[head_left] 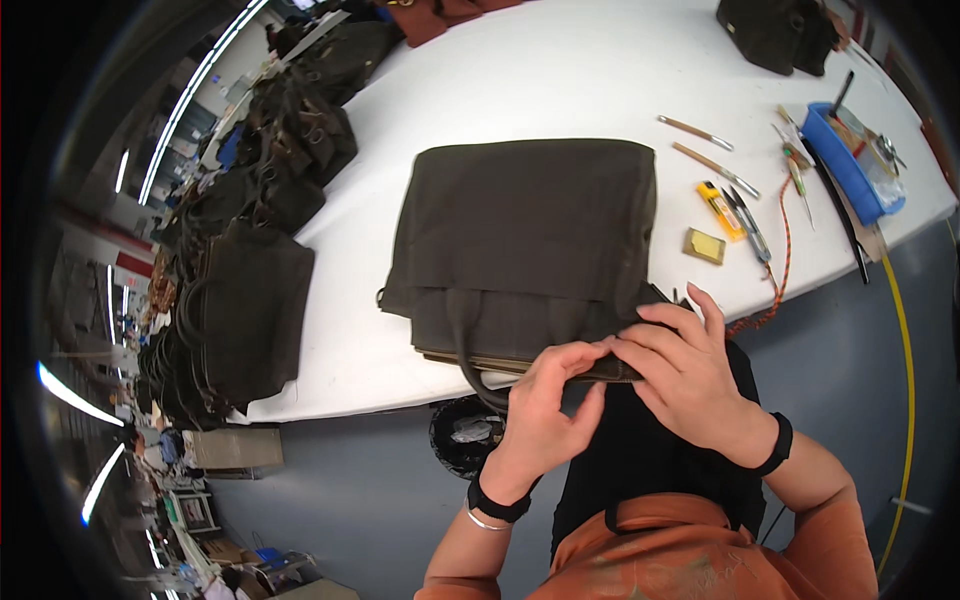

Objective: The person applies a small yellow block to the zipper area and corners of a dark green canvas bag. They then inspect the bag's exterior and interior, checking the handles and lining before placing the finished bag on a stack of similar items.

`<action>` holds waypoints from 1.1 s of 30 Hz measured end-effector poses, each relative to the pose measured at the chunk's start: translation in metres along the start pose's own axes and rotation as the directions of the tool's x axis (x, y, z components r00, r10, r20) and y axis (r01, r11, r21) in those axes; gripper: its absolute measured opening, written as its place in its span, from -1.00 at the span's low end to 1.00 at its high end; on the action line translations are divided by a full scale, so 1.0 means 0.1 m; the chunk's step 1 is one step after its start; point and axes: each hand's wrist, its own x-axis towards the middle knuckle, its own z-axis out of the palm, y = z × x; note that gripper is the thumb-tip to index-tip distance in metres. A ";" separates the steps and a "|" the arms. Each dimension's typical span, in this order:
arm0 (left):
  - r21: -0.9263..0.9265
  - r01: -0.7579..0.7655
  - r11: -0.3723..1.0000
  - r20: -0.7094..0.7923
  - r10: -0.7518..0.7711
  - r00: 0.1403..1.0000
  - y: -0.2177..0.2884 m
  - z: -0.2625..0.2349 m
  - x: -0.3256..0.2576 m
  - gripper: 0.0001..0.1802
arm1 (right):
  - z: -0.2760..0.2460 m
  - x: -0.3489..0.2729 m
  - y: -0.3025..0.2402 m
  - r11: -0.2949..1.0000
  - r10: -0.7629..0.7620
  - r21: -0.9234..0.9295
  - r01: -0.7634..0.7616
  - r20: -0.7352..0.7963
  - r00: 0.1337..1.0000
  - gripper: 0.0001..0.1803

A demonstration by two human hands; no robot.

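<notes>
bench (560,90): white, long, edge curving toward the person
centre: dark olive bag (525,235) lying flat
left end: stack of dark bags (250,310)
right: blue tray (850,160), yellow utility knife (720,210), small yellow block (704,245), thin hand tools (715,158), orange cord (785,250)
far end: another dark bag (775,35)

A bag-making workshop, shown by a long white worktop (560,70) carrying hand tools (715,160), a blue tool tray (845,165), a stack of identical dark bags (250,310), and ceiling strip lights (195,90).
</notes>
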 end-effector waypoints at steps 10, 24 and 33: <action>0.434 0.042 0.900 -0.410 0.155 0.899 -0.16 -0.52 -0.14 -0.82 | -0.06 0.26 -0.14 0.929 -0.216 -0.239 0.283 0.273 0.938 -0.59; -0.924 0.085 0.372 -0.205 -0.671 0.713 -0.59 -1.31 0.08 -0.66 | -0.14 0.53 0.10 0.959 -0.238 -0.080 0.272 0.295 0.925 -0.63; -0.994 -0.049 0.097 -0.097 -0.587 0.804 -0.41 -0.91 0.22 -0.52 | 0.01 0.47 0.27 0.997 -0.082 0.021 0.080 0.173 0.982 -0.69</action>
